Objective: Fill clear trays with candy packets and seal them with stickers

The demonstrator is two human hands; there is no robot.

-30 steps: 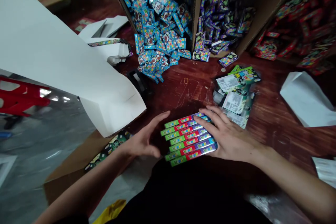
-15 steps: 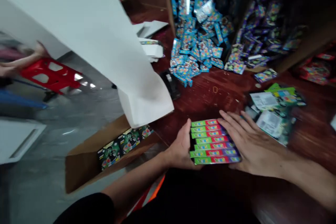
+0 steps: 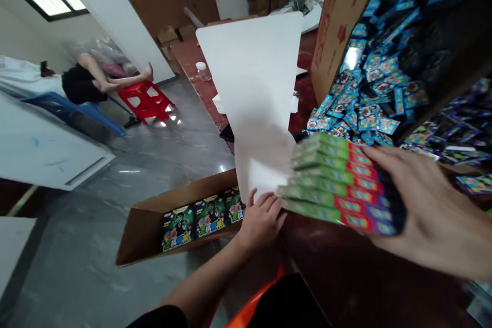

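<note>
In my right hand point(image 3: 434, 205) is a stack of small flat candy boxes point(image 3: 346, 184), striped green, red and purple, gripped at the purple end. The stack is tilted and blurred at its green end, above the lower part of a long white sheet point(image 3: 257, 72). My left hand point(image 3: 263, 218) is by the sheet's lower edge, its fingers spread and slightly bent over the white surface. The green end of the stack is close to those fingers; whether they touch is unclear.
Left of my forearm, an open carton point(image 3: 144, 220) holds dark green printed boxes point(image 3: 209, 215). Large cartons point(image 3: 338, 25) of blue packets point(image 3: 369, 97) and purple packets point(image 3: 457, 118) stand at right. Beyond are a clear jar point(image 3: 203, 73), a red stool point(image 3: 146, 102) and a seated person point(image 3: 82, 79).
The view has swung left. My left hand has left the candy box stack and moved to the white sheet's lower edge. My right hand now holds the stack alone, raised and tilted.
</note>
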